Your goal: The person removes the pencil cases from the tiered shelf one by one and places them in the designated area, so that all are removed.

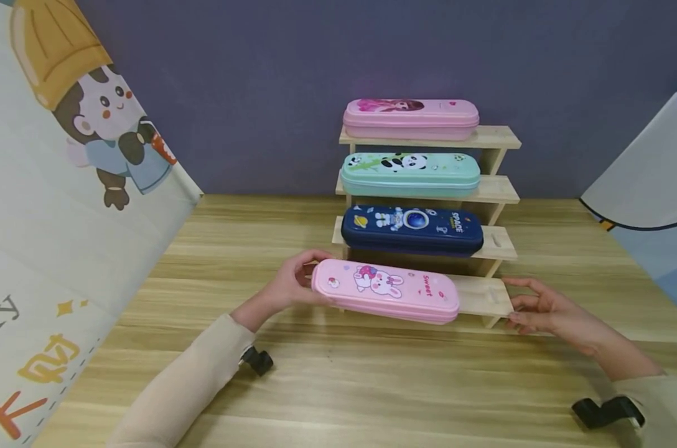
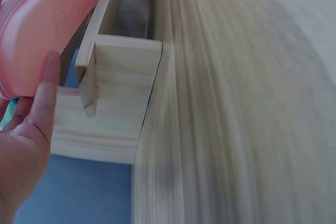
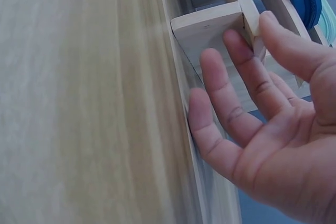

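My left hand [image 1: 296, 280] grips the left end of a pink pencil case [image 1: 383, 289] with a bunny and the word "Sweet". The case lies at a slant over the lowest step of a wooden stepped rack [image 1: 486, 295], its right end towards me. In the left wrist view, the thumb presses the end of the pencil case [image 2: 31, 40]. At the rack's right side, my right hand [image 1: 554, 317] holds the end of the lowest board. The right wrist view shows the thumb and a finger on either side of that board end [image 3: 257, 45], other fingers loosely bent.
Higher steps carry a navy space pencil case [image 1: 411, 230], a mint panda pencil case [image 1: 411, 174] and, at the top, a pink pencil case with a girl [image 1: 411, 118]. The rack stands on a wood-grain table [image 1: 338, 386] before a dark wall [image 1: 232, 81]. Printed panels flank it.
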Demonstrator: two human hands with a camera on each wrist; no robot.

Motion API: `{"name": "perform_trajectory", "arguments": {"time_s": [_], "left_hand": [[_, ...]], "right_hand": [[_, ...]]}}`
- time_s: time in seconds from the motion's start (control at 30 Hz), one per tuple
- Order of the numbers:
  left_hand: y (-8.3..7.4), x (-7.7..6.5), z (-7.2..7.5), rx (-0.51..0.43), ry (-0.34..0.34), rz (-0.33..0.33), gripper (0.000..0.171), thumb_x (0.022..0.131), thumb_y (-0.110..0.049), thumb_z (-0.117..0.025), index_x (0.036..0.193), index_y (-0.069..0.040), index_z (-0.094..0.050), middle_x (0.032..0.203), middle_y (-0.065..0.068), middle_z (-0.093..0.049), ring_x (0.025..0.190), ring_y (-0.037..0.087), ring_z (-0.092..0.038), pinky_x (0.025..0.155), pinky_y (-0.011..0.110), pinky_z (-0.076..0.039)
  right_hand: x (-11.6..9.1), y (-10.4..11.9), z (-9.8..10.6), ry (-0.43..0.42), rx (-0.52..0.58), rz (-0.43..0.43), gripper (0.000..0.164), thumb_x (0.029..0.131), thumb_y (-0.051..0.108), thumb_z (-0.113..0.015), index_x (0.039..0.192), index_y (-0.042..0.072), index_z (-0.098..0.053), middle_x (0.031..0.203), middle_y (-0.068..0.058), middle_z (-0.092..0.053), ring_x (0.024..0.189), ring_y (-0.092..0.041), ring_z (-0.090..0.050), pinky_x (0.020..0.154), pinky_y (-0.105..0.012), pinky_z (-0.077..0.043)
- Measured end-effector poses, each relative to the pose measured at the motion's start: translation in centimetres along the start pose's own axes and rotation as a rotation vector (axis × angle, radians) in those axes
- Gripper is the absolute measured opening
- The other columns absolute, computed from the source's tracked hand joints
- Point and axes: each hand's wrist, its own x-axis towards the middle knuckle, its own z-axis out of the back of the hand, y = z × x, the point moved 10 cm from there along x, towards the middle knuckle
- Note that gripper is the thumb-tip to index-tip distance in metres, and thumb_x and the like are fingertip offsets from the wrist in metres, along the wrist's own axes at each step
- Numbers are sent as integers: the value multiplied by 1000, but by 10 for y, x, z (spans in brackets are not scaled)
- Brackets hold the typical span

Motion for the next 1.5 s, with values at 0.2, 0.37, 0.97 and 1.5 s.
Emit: {"name": "perform_trajectory", "arguments": {"time_s": [0.2,0.37,0.97,1.5], "left_hand": [[-9,-8,7,-215,32,-96,74,68,-2,-88,121,23,-43,111,4,-62,92,13,-62,76,22,-59],[-19,-13,15,-240,58,-210,63,69,-19,-93,114,6,-57,111,2,-61,92,11,-61,76,20,-58],[-51,-34,53,-266,-58,-421,55,66,-16,-95,111,-9,-64,109,3,-63,89,10,-63,75,19,-58],[-66,-54,86,-258,-197,-500,58,61,-10,-97,110,-4,-66,105,6,-61,91,13,-61,78,20,-58]], "right_hand": [[-2,0,-1,24,47,-16,62,101,-10,-43,143,35,-38,113,1,-68,93,-17,-67,75,-33,-60],[-2,-1,0,16,44,-31,61,101,-10,-43,143,35,-37,114,1,-68,93,-17,-67,75,-33,-60],[0,-2,-4,41,134,-53,58,102,-7,-43,142,36,-39,114,0,-68,95,-17,-67,75,-31,-60],[0,-3,-5,61,171,-52,59,103,-8,-42,143,35,-38,115,-1,-67,96,-19,-68,77,-31,-60]]}}
